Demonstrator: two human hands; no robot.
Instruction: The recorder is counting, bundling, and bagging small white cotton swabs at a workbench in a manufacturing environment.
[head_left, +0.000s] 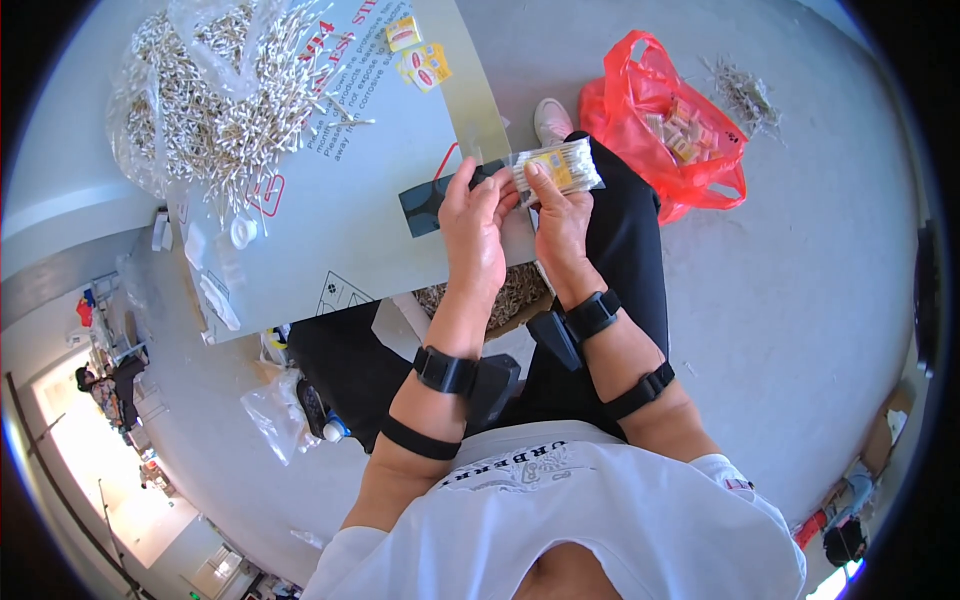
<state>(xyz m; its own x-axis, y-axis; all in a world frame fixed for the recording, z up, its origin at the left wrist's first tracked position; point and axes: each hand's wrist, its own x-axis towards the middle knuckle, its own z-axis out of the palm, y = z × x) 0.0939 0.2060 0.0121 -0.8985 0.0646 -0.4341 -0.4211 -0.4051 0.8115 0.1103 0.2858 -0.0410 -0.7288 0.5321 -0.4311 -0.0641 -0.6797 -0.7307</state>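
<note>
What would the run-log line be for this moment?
left hand: on swab pack | right hand: holds swab pack | loose swabs: heaped on board | red bag: on floor

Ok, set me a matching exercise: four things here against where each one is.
Things:
1. clear packet of cotton swabs
2. loose swab heap
3. red plastic bag
4. small yellow labels

Places:
A. on the floor, at the person's right
B. held in both hands
C. far end of the board, upper left
D. board's top edge, beside the heap

Pairs: 1-B, 2-C, 3-A, 4-D
</note>
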